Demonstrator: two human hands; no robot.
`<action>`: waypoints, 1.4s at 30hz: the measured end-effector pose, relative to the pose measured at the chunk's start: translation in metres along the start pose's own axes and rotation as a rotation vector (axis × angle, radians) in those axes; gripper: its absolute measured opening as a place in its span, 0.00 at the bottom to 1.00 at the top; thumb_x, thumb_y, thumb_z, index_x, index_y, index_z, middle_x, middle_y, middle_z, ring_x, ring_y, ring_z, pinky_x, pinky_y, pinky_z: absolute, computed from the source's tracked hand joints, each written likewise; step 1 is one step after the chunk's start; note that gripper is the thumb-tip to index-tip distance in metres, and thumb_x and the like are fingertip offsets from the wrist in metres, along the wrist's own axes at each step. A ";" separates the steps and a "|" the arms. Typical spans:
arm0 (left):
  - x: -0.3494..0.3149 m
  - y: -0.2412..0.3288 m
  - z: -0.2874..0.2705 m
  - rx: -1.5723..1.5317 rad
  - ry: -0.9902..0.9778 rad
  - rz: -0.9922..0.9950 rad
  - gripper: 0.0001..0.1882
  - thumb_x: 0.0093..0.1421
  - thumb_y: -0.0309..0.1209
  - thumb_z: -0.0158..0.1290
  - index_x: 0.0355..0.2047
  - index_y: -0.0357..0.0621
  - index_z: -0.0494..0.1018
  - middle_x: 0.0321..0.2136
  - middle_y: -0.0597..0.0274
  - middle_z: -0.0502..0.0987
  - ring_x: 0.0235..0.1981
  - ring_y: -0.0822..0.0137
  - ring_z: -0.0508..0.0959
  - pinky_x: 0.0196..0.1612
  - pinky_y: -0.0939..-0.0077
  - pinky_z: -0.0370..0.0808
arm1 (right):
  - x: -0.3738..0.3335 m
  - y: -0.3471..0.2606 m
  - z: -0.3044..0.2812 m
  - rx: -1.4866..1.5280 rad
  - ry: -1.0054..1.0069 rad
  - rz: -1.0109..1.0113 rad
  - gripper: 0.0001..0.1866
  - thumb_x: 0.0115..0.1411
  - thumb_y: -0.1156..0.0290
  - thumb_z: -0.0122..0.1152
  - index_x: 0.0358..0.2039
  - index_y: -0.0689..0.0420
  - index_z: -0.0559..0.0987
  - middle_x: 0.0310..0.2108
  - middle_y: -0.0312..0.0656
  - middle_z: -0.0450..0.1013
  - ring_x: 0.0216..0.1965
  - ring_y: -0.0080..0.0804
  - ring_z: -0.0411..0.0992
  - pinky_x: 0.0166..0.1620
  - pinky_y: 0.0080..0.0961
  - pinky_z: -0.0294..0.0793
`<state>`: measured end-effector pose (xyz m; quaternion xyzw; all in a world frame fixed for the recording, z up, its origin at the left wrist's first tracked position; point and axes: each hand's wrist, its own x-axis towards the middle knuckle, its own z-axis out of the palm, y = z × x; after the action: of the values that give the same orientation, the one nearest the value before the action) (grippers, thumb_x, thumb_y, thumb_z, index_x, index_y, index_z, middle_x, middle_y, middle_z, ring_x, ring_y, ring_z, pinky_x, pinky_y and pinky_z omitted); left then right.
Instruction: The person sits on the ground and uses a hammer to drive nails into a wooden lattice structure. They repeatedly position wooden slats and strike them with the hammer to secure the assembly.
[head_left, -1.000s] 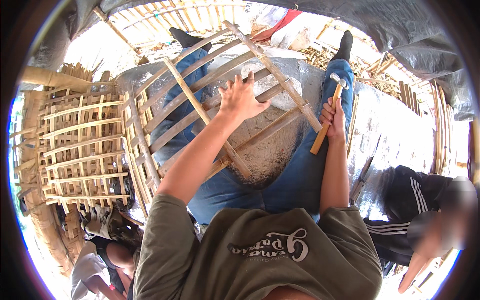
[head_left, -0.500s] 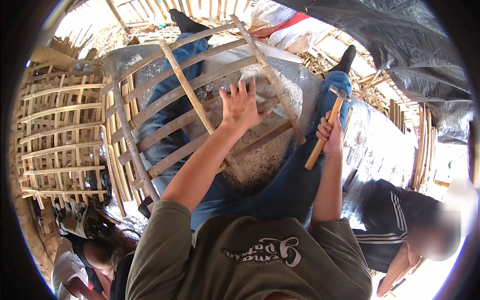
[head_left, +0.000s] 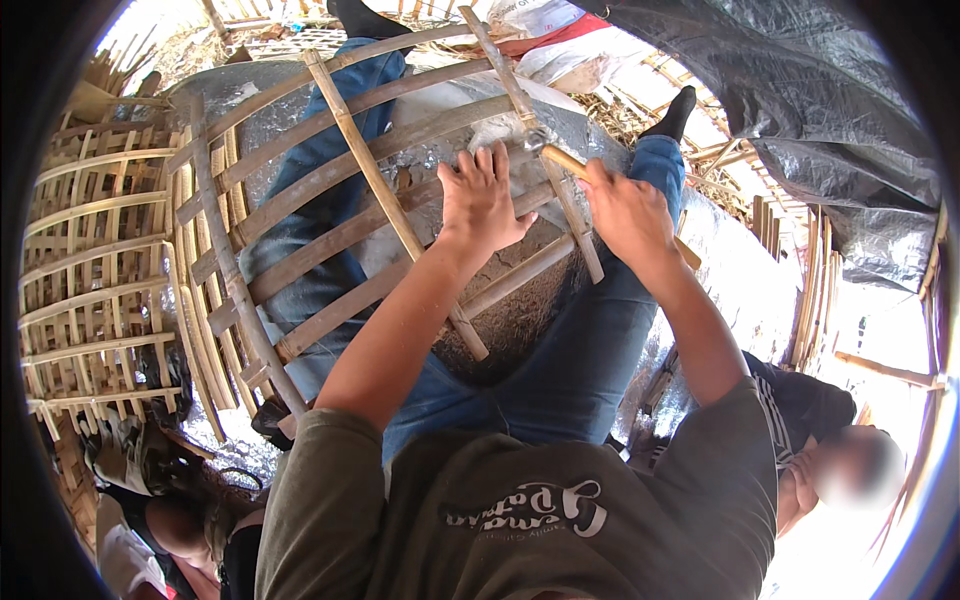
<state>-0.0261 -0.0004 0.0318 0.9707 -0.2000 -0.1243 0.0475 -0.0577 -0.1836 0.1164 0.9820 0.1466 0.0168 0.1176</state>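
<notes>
A slatted bamboo frame [head_left: 372, 172] lies across my outstretched legs, its long flat slats crossed by three bars. My left hand [head_left: 478, 205] presses on its slats between the middle bar and the right bar, palm down with fingers spread. In my right hand [head_left: 632, 215] is a hammer, its wooden handle [head_left: 565, 161] gripped partway along. The metal hammer head [head_left: 537, 139] is over the right bar, just beyond my left fingertips; whether it touches the bar I cannot tell. No nail can be made out there.
Several finished-looking bamboo lattice panels [head_left: 95, 260] are stacked at the left. Dark plastic sheeting [head_left: 800, 90] hangs at the upper right. A person in a dark striped top [head_left: 800, 400] sits close by at the lower right, another person [head_left: 180, 520] at the lower left.
My right hand has swung the hammer up and leftward from beside my right leg to the frame's right bar. My left hand still rests on the slats.
</notes>
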 end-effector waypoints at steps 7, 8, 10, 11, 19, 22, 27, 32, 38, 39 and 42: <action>0.000 -0.002 0.002 -0.018 0.009 -0.007 0.51 0.56 0.66 0.51 0.66 0.36 0.57 0.52 0.53 0.66 0.50 0.57 0.67 0.47 0.50 0.65 | 0.002 -0.011 0.027 -0.046 0.038 0.022 0.13 0.70 0.57 0.51 0.36 0.55 0.68 0.20 0.44 0.75 0.19 0.47 0.78 0.22 0.39 0.80; 0.000 -0.002 0.004 -0.028 0.035 -0.012 0.50 0.56 0.66 0.51 0.65 0.36 0.57 0.52 0.54 0.66 0.50 0.58 0.67 0.47 0.51 0.65 | 0.002 -0.009 0.033 -0.054 0.013 0.047 0.14 0.70 0.57 0.51 0.36 0.55 0.68 0.20 0.44 0.75 0.19 0.47 0.78 0.22 0.39 0.80; 0.001 -0.001 0.009 -0.017 0.082 -0.014 0.51 0.56 0.65 0.51 0.66 0.36 0.57 0.51 0.55 0.66 0.49 0.58 0.67 0.46 0.52 0.65 | 0.002 -0.013 0.030 -0.075 -0.028 0.060 0.14 0.70 0.58 0.51 0.36 0.55 0.68 0.19 0.45 0.75 0.19 0.47 0.78 0.22 0.39 0.80; 0.002 0.001 0.011 -0.013 0.106 -0.014 0.51 0.56 0.65 0.51 0.66 0.36 0.57 0.51 0.55 0.66 0.49 0.58 0.67 0.45 0.52 0.65 | 0.002 -0.016 0.027 -0.085 -0.048 0.067 0.14 0.69 0.58 0.51 0.35 0.56 0.68 0.19 0.46 0.75 0.19 0.47 0.78 0.22 0.39 0.80; 0.001 0.000 0.013 0.016 0.103 -0.017 0.54 0.55 0.64 0.53 0.70 0.38 0.52 0.51 0.56 0.67 0.48 0.58 0.68 0.46 0.51 0.65 | 0.001 -0.028 0.021 -0.009 -0.096 0.145 0.13 0.69 0.60 0.51 0.36 0.57 0.69 0.18 0.48 0.76 0.21 0.49 0.79 0.24 0.41 0.80; 0.002 0.000 0.009 0.016 0.060 -0.020 0.54 0.54 0.64 0.53 0.69 0.38 0.53 0.51 0.55 0.67 0.49 0.58 0.68 0.46 0.50 0.65 | -0.001 -0.033 0.018 0.026 -0.011 0.107 0.13 0.70 0.61 0.50 0.37 0.59 0.70 0.15 0.46 0.75 0.20 0.47 0.79 0.22 0.39 0.80; 0.001 0.000 0.013 -0.008 0.101 -0.028 0.53 0.54 0.64 0.54 0.69 0.39 0.54 0.52 0.54 0.66 0.50 0.57 0.68 0.48 0.48 0.65 | 0.000 -0.026 0.020 0.060 -0.075 0.151 0.13 0.70 0.62 0.49 0.37 0.60 0.69 0.16 0.48 0.75 0.21 0.49 0.79 0.23 0.39 0.80; 0.001 0.002 0.011 -0.027 0.098 -0.021 0.53 0.54 0.64 0.54 0.69 0.40 0.54 0.52 0.55 0.66 0.50 0.56 0.68 0.49 0.47 0.66 | -0.002 -0.016 0.035 0.139 -0.055 0.191 0.12 0.69 0.62 0.51 0.37 0.59 0.69 0.18 0.51 0.76 0.21 0.52 0.79 0.24 0.43 0.80; -0.002 -0.001 0.008 -0.023 0.044 -0.034 0.54 0.54 0.65 0.54 0.69 0.39 0.53 0.54 0.54 0.66 0.51 0.56 0.68 0.49 0.46 0.65 | -0.013 -0.013 0.032 0.329 0.096 0.200 0.12 0.68 0.61 0.52 0.38 0.58 0.68 0.20 0.54 0.76 0.22 0.57 0.77 0.25 0.48 0.78; 0.000 0.001 0.011 -0.005 0.075 -0.027 0.54 0.54 0.65 0.54 0.69 0.39 0.54 0.55 0.54 0.66 0.51 0.56 0.68 0.49 0.47 0.65 | -0.016 -0.007 0.043 0.334 0.099 0.202 0.12 0.68 0.61 0.52 0.38 0.58 0.68 0.20 0.53 0.76 0.22 0.57 0.77 0.25 0.49 0.77; 0.000 0.000 0.012 0.009 0.114 -0.012 0.53 0.54 0.65 0.54 0.69 0.39 0.54 0.54 0.53 0.67 0.51 0.56 0.69 0.49 0.48 0.65 | -0.009 0.008 0.058 0.297 0.037 0.230 0.12 0.68 0.62 0.53 0.38 0.58 0.68 0.20 0.53 0.76 0.22 0.58 0.77 0.25 0.49 0.77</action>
<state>-0.0294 -0.0010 0.0202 0.9776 -0.1918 -0.0679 0.0540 -0.0601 -0.2072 0.0623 0.9984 0.0362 0.0264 -0.0340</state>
